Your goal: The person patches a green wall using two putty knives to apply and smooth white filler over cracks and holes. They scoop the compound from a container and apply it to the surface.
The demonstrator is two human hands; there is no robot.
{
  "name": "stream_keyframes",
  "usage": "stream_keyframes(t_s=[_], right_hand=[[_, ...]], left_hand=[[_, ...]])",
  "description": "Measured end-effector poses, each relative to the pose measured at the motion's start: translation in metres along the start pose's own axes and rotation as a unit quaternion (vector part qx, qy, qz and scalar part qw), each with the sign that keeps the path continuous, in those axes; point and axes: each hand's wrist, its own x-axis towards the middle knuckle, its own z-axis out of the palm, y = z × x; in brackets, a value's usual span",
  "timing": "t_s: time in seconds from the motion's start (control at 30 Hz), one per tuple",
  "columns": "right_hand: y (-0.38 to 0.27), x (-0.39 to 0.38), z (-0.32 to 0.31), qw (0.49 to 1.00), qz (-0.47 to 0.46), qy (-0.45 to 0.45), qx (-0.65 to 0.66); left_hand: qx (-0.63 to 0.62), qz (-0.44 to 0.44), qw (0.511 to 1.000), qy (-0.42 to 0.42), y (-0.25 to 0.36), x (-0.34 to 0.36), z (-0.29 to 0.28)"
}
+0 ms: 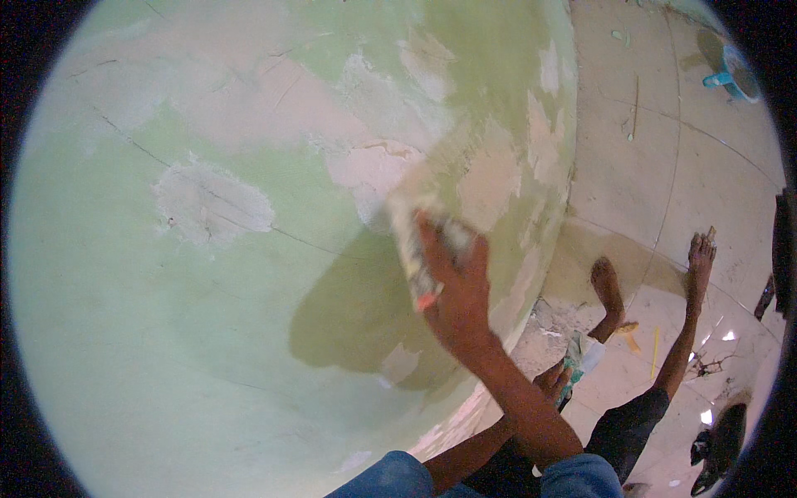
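A green wall (pixel 108 332) with patches of whitish filler and bare pinkish plaster takes up the left and middle. My right hand (pixel 461 303) is closed round a pale, smeared tool (pixel 407 249) with an orange-red end, at the wall surface. Motion blur hides its exact kind, and I cannot tell whether it touches the wall. My left hand (pixel 552 382) is lower, under the right forearm, with its fingers closed on a crumpled white-and-green plastic bag (pixel 584 355). What the bag contains is hidden. A ragged pinkish patch (pixel 374 170) lies just above the tool.
My bare feet (pixel 608 282) stand on the tiled floor (pixel 623 191) beside the wall base. Rubble (pixel 552 328) lies there, with a yellow scrap (pixel 628 336) and a thin yellow strip (pixel 655 350). A light-blue handled container (pixel 735 76) stands far right; a dark object (pixel 724 444) lies lower right.
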Motion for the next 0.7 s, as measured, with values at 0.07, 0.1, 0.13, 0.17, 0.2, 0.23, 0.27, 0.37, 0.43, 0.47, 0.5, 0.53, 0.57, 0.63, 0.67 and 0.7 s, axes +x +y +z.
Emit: stream_keyframes(t_s=[0.07, 0.1, 0.13, 0.17, 0.2, 0.23, 0.27, 0.37, 0.43, 0.47, 0.5, 0.53, 0.57, 0.63, 0.67, 0.7], right_hand=[[-0.001, 0.025, -0.010, 0.998, 0.041, 0.050, -0.015], [-0.001, 0.039, -0.010, 0.996, 0.048, 0.073, -0.022], [-0.003, 0.047, -0.009, 0.993, 0.054, 0.097, -0.028], [-0.008, 0.050, -0.006, 0.992, 0.068, 0.109, -0.013], [-0.014, 0.052, -0.003, 0.989, 0.082, 0.121, 0.001], [-0.019, 0.053, -0.002, 0.987, 0.095, 0.131, 0.016], [-0.023, 0.053, -0.003, 0.985, 0.116, 0.129, 0.020], [-0.032, 0.046, -0.007, 0.979, 0.168, 0.114, 0.017], [-0.028, 0.041, -0.016, 0.978, 0.188, 0.093, -0.002], [-0.029, 0.040, -0.023, 0.975, 0.199, 0.091, 0.044], [-0.024, 0.039, -0.030, 0.985, 0.148, 0.085, 0.024], [-0.018, 0.040, -0.042, 0.992, 0.096, 0.080, 0.005], [-0.010, 0.041, -0.051, 0.996, 0.040, 0.072, -0.016], [-0.001, 0.049, -0.070, 0.998, -0.018, 0.058, 0.010], [0.005, 0.058, -0.078, 0.997, -0.049, 0.048, 0.018], [0.009, 0.066, -0.085, 0.997, -0.075, 0.009, 0.002]], left_hand=[[0.001, -0.004, 1.000, 0.002, 0.000, -0.002, 0.000], [0.003, -0.005, 1.000, 0.002, 0.000, -0.003, 0.000], [0.006, -0.006, 1.000, 0.003, 0.000, -0.003, -0.001], [0.008, -0.005, 1.000, 0.001, 0.000, -0.003, -0.002], [0.010, -0.005, 1.000, 0.000, 0.000, -0.003, -0.003], [0.012, -0.005, 1.000, 0.000, 0.001, -0.004, -0.002], [0.011, -0.005, 1.000, -0.001, 0.001, -0.004, -0.003], [0.016, -0.006, 1.000, -0.005, 0.002, -0.003, -0.007], [0.016, -0.008, 1.000, -0.004, 0.003, -0.003, -0.010], [0.017, -0.008, 1.000, -0.001, 0.005, -0.003, -0.011], [0.019, -0.009, 1.000, 0.002, 0.006, -0.003, -0.011], [0.023, -0.007, 1.000, 0.006, 0.008, -0.003, -0.009], [0.024, -0.005, 1.000, 0.007, 0.008, -0.002, -0.007], [0.030, -0.002, 0.999, 0.012, 0.007, -0.003, -0.001], [0.035, -0.002, 0.999, 0.009, 0.010, 0.000, 0.000], [0.044, -0.008, 0.999, 0.008, 0.012, -0.001, 0.005]])
